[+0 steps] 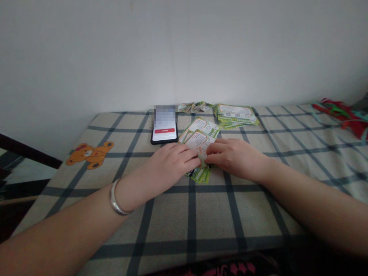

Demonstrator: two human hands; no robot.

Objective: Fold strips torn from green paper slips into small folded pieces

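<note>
Between my hands lies a loose pile of green-and-white printed cards (198, 126), overlapping at angles. My left hand (175, 163), with a silver bangle (114, 197) on its wrist, has its fingers closed on the left side of a printed card (202, 151) at the near part of the pile. From the other side, my right hand (232, 157) pinches that card with curled fingers. The fingers hide much of the card, so its shape is unclear. Green card ends (202, 177) stick out below the fingertips.
A phone (164, 136) with a lit screen lies beyond my left hand. Folded card pieces (195, 107) and a card stack (237, 113) sit by the wall. Red and green cloth or cord (345, 117) lies far right. A bear picture (90, 154) is on the checked tablecloth (169, 218).
</note>
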